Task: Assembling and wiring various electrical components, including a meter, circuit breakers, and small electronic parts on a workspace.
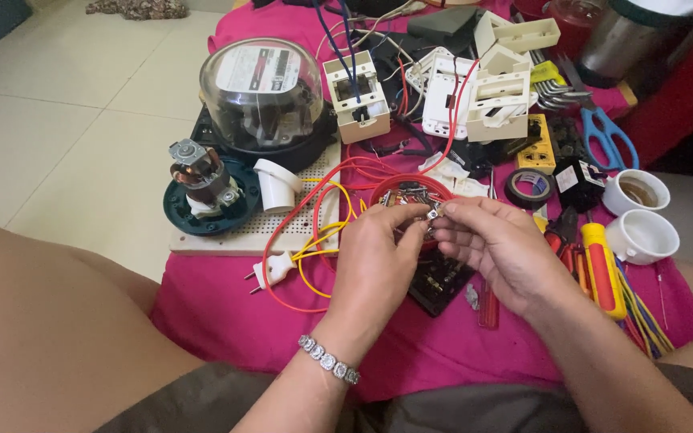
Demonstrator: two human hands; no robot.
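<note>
My left hand and my right hand meet fingertip to fingertip over the pink cloth. Between them they pinch a small metal part, too small to make out. Just behind the fingers sits a red round dish with several small parts inside. A black flat piece lies on the cloth under my hands. A silver bracelet is on my left wrist.
A glass-domed meter, a small motor on a green base and a perforated white board stand left. Red and yellow wires loop beside a white plug. White switch boxes, tape, blue scissors, screwdrivers and white lamp holders lie right.
</note>
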